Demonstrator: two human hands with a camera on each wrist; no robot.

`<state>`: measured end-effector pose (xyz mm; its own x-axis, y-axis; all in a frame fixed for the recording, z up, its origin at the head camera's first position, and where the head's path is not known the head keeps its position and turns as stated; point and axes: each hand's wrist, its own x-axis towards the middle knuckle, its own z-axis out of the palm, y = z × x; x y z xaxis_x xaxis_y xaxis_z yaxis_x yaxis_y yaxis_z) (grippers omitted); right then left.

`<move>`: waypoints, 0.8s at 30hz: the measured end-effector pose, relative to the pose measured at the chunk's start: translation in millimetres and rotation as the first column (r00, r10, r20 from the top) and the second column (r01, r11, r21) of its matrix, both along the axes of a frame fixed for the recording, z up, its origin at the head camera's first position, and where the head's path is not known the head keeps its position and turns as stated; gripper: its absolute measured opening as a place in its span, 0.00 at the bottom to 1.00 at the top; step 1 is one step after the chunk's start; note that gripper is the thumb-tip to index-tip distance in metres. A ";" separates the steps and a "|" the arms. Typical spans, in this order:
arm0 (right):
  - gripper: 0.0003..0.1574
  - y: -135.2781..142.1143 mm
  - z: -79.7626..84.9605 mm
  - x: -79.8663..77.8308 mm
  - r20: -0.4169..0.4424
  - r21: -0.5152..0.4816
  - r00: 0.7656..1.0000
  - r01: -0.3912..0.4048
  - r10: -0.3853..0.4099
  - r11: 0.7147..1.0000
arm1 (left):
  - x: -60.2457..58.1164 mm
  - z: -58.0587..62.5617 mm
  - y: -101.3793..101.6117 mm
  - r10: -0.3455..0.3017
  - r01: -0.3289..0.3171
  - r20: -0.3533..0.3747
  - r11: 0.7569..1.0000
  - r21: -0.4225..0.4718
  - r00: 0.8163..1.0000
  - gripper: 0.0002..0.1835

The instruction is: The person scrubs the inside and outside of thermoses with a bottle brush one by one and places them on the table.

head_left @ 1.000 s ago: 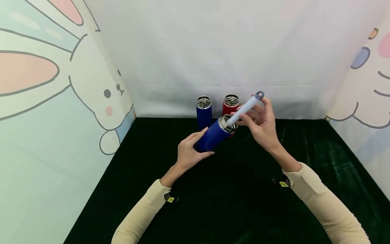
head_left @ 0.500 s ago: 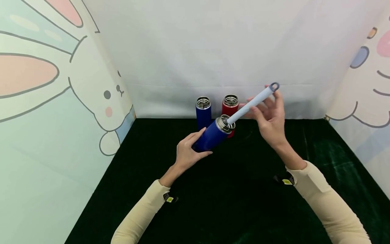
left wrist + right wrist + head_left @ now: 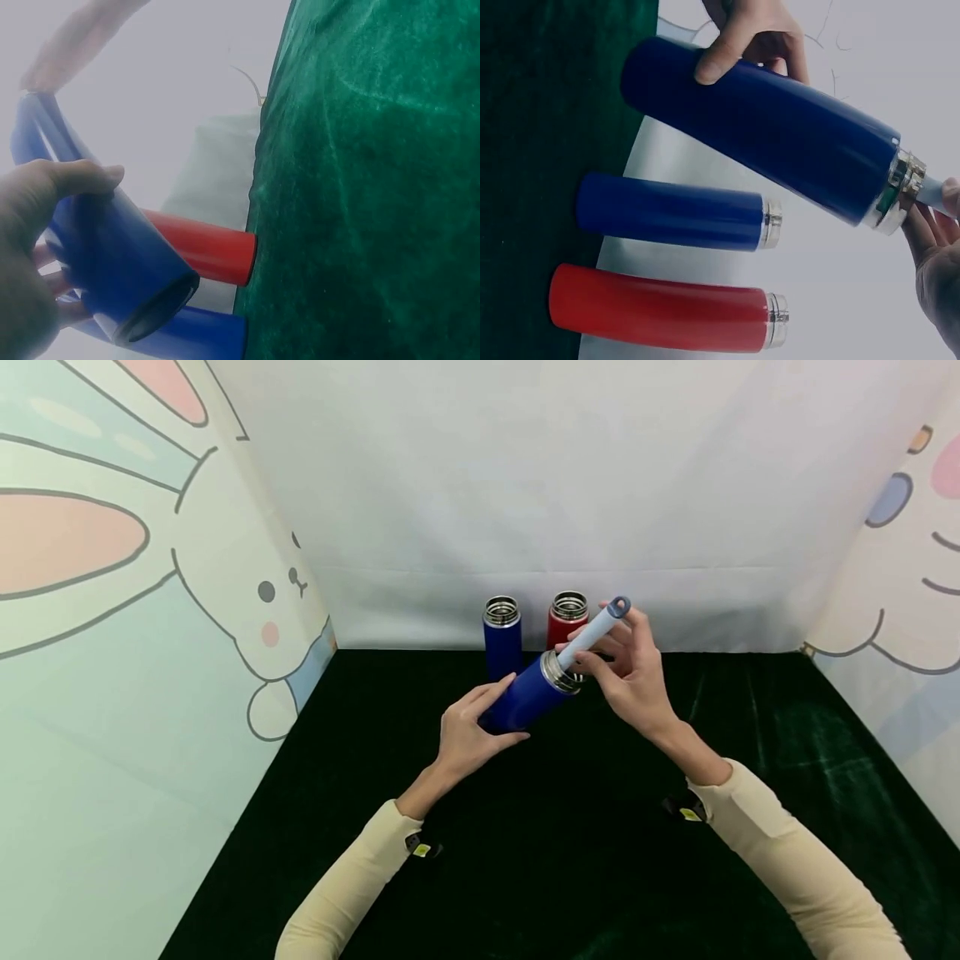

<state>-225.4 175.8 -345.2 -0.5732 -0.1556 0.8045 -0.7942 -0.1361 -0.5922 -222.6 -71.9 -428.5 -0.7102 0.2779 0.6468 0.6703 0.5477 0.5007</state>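
My left hand grips a blue steel bottle around its lower body, tilted with the open metal mouth up to the right. My right hand holds the light blue handle of a bottle brush between thumb and fingers; a ring loop caps its upper end. The brush's lower part is hidden inside the bottle. In the right wrist view, the handle enters the silver neck, fingers close beside the rim. The left wrist view shows the held bottle's base raised off the cloth.
Behind the held bottle stand another blue bottle and a red bottle, both lidless, near the back wall. Dark green cloth covers the table. Side walls carry cartoon rabbit prints.
My right hand first drew the brush handle up and out to the right, then pushed it back down, deeper into the bottle than before. The left hand and bottle stay nearly still.
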 end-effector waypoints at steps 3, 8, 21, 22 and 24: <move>0.41 -1.2 0.1 0.9 -0.009 0.021 1.000 0.018 -0.018 1.000 | -0.2 0.0 -0.3 0.003 -0.003 0.001 1.000 0.007 1.000 0.46; 0.39 1.3 4.4 -0.2 0.013 -0.101 1.000 -0.020 0.022 0.995 | -1.9 -1.1 -2.3 0.008 -0.008 -0.004 1.000 0.007 1.000 0.47; 0.39 19.4 34.0 -7.5 0.094 -0.248 0.988 -0.096 0.123 0.964 | -5.5 -3.3 -4.2 -0.076 0.071 0.052 0.993 0.090 0.996 0.47; 0.39 20.0 34.9 -7.8 0.092 -0.261 0.989 -0.091 0.119 0.961 | -5.0 -2.9 -4.2 -0.075 0.071 0.049 0.994 0.088 0.996 0.47; 0.39 21.1 35.7 -8.2 0.090 -0.287 0.991 -0.071 0.100 0.955 | -4.2 -1.6 -4.3 -0.076 0.072 0.043 0.994 0.083 0.996 0.47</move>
